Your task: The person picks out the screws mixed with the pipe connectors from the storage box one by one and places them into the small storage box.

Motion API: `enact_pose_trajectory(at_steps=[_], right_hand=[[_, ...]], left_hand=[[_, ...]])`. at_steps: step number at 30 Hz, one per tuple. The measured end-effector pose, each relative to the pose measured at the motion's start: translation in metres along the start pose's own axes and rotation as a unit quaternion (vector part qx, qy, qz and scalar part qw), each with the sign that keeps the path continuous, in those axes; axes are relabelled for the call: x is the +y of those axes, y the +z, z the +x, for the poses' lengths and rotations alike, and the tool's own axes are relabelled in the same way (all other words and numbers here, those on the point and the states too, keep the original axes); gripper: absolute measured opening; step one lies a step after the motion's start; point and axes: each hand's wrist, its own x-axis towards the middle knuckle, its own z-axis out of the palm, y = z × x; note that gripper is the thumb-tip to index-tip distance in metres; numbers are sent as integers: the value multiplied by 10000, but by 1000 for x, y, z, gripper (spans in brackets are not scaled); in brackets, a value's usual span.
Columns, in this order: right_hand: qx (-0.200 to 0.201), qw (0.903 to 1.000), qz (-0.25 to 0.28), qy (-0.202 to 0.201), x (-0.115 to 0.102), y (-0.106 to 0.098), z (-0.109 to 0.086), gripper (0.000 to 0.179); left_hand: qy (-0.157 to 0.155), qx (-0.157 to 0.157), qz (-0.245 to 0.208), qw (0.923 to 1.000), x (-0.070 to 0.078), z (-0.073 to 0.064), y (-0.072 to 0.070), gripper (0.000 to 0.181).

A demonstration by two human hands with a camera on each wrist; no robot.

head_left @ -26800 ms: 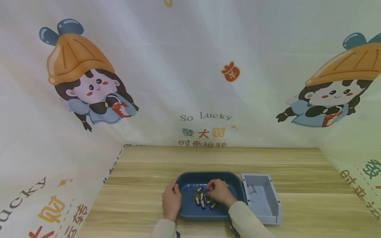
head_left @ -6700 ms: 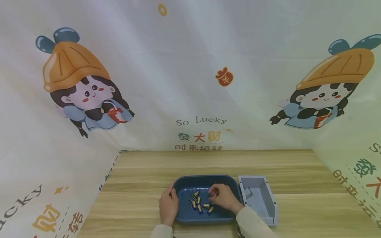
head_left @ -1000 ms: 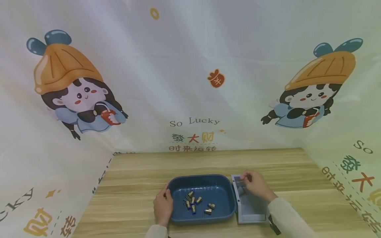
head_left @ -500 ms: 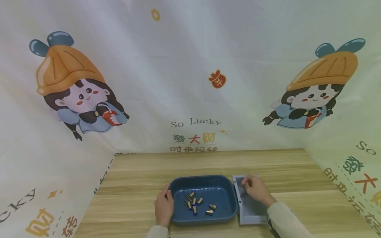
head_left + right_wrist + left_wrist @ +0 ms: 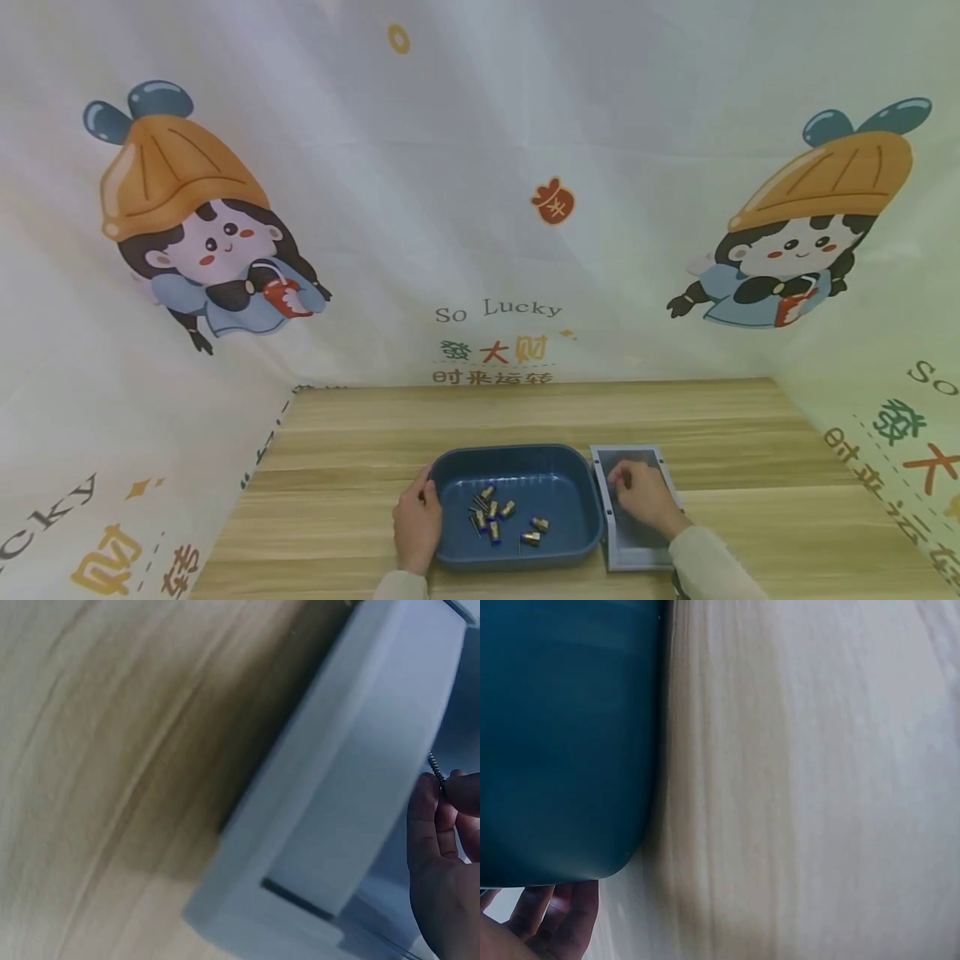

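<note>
In the head view a dark blue tray [image 5: 517, 553] stands on the table. Several brass fittings [image 5: 531, 538] with blue ends and a few thin screws [image 5: 475, 524] lie in it. My left hand [image 5: 417, 521] grips the tray's left end, thumb at the rim. Its fingers [image 5: 574, 919] lie against the outer wall in the left wrist view. My right hand [image 5: 647, 497] is over the grey bin [image 5: 637, 560] to the right of the tray. Thumb and forefinger pinch a small threaded screw [image 5: 436, 771], seen in the right wrist view. The hand hides much of the bin's inside.
The wood-grain table [image 5: 360, 433] carries the tray and bin side by side, nearly touching. A printed cloth [image 5: 480, 250] hangs behind and at both sides. The bin's wall [image 5: 360, 772] rises beside my right hand.
My right hand was in the tray 6.7 seconds ago and is now over the bin, lower than one second ago. Fewer screws lie in the tray than at first. The left hand keeps its hold.
</note>
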Motion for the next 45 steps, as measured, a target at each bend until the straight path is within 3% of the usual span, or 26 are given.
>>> enact_pose_trajectory(at_steps=[25,38,45], right_hand=[[-186,9995,-186,161,8,6,-2,14],[-33,9992,-123,-370,0,-8,3,13],[-92,9991,171,-384,-3,-17,10,12]], left_hand=[[86,18,65,9999,1,0,-1,33],[103,140,35,9998,-1,0,1,34],[42,90,34,9999,0,-1,1,34]])
